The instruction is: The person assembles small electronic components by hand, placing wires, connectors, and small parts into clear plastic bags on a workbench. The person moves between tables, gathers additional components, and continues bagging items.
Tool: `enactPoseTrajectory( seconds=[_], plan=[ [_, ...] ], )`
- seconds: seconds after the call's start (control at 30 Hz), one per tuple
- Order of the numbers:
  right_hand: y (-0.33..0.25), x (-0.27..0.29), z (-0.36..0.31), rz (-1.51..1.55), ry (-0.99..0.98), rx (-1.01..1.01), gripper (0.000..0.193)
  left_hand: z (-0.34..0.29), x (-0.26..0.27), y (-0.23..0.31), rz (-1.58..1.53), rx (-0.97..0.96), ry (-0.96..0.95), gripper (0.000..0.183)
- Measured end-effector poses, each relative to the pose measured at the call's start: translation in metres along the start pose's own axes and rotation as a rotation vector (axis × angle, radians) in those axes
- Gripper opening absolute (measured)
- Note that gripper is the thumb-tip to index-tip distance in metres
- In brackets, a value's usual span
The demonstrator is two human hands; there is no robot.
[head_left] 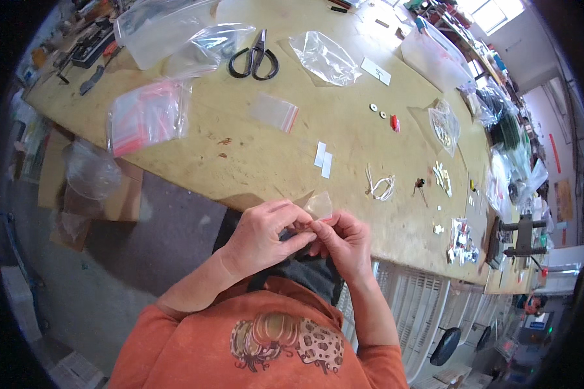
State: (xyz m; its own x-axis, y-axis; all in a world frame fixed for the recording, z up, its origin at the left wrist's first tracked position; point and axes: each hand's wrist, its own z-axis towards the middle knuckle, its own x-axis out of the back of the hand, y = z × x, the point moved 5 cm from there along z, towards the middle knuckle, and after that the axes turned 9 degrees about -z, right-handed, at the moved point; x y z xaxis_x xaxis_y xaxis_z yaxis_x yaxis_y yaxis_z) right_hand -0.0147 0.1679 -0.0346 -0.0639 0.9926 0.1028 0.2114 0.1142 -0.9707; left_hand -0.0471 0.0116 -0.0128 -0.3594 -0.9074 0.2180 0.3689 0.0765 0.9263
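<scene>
At the table's near edge my left hand point(271, 230) and my right hand point(344, 245) meet, fingertips pinched together. Between them is a small clear zip bag point(319, 206) with a red strip along its mouth; its far end rises past my fingers. Whether anything lies inside the bag cannot be made out. Just beyond, two white rectangular pieces point(323, 159) rest on the table. A coiled white cord point(381, 183) lies to the right of them. Farther off is another flat zip bag point(274, 113) with a red edge.
A thick stack of zip bags point(150, 117) lies at the left, below black-handled scissors point(255, 58). Clear plastic bags point(324, 59) and a translucent bin point(436, 55) stand farther back. Small round washers point(377, 111), a red piece point(395, 123) and packets point(462, 241) dot the right side.
</scene>
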Motion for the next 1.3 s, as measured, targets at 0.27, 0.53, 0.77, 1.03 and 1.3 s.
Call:
enactPoseTrajectory(
  seconds=[0.27, 0.53, 0.77, 1.03, 1.3],
  plan=[
    [-0.005, -0.006, -0.002, -0.004, -0.028, -0.065, 0.013, -0.003, 0.003, -0.007, 0.007, -0.026, 0.021, 0.006],
    [-0.001, -0.004, -0.003, -0.068, -0.070, -0.169, 0.017, 0.000, 0.001, 0.002, 0.300, -0.183, 0.144, 0.012],
    [-0.010, 0.001, 0.023, 0.124, -0.124, -0.215, 0.022, 0.004, 0.006, 0.003, 0.263, -0.339, -0.078, 0.008],
    [-0.028, 0.041, 0.090, -0.911, 0.198, 0.283, 0.020, 0.012, 0.021, -0.023, 0.325, -0.282, 0.141, 0.010],
    [-0.010, 0.049, 0.098, -0.699, 0.187, 0.231, 0.016, 0.013, 0.020, -0.024, 0.342, -0.286, 0.158, 0.011]
  ],
)
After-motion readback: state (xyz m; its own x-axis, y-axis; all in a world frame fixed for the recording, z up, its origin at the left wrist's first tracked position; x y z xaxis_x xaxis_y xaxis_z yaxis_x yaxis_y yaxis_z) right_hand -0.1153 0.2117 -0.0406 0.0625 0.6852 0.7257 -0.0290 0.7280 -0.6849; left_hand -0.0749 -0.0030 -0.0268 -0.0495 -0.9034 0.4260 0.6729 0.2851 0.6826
